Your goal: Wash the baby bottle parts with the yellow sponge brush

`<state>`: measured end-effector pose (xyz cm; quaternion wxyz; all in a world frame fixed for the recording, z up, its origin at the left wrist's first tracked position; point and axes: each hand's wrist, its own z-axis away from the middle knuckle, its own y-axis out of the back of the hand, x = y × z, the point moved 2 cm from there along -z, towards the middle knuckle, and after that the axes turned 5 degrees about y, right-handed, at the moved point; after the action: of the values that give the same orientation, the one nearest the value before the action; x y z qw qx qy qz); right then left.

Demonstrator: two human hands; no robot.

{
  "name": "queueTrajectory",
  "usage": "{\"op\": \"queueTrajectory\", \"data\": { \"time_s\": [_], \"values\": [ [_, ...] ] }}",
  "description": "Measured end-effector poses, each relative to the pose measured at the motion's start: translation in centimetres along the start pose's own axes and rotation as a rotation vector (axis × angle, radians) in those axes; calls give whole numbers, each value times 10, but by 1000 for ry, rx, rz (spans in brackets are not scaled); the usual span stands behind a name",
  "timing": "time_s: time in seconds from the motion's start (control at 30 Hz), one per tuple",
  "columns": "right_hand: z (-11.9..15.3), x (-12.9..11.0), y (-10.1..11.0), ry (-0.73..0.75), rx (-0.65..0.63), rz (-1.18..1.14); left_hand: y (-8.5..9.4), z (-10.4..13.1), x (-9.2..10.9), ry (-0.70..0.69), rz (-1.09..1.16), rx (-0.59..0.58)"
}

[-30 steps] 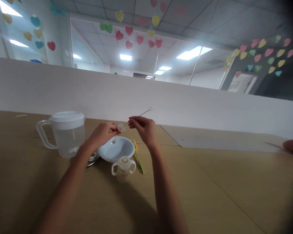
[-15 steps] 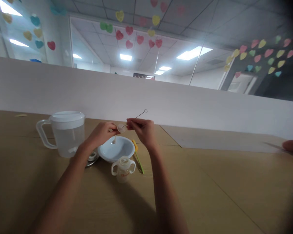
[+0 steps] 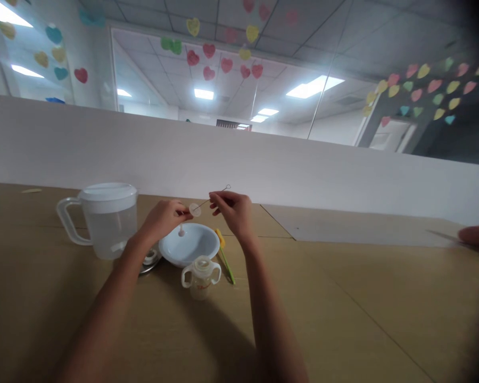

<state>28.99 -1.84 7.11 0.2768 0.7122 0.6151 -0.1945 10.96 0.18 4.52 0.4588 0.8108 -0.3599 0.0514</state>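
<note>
Presently, the small clear piece [image 3: 195,210] is near the centre of the frame, above the white bowl [image 3: 189,247]. The left hand [image 3: 163,219] has its grip closed on the edge of this piece; if this pinch is too light, a push of the thin wire tool [image 3: 201,204] could make it slip down. The right hand [image 3: 237,214] pinches the wire with its grip; a steep angle might bend it. Below, a low wrist could tip the two-handled cup [image 3: 201,279].

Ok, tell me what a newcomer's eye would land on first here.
Likely the coloured hearts across the upper view, then the big lidded pitcher at left. Near the centre, the left hand holds a translucent piece and the right hand a thin looped wire.
</note>
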Motion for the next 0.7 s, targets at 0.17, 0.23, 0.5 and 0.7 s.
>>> {"op": "queueTrajectory", "data": {
  "time_s": [0.17, 0.23, 0.5, 0.7],
  "values": [
    [0, -4, 2, -22, 87, -72, 1, 0, 3, -37, 88, -24],
    [0, 0, 0, -44, 66, -107, 2, 1, 3, -25, 105, -9],
    [1, 20, -16, -83, -42, -17, 2, 1, 4, -28, 107, -10],
    [-2, 10, -7, -71, 78, -20, -5, -1, 4, -18, 84, -35]
  ]
}}
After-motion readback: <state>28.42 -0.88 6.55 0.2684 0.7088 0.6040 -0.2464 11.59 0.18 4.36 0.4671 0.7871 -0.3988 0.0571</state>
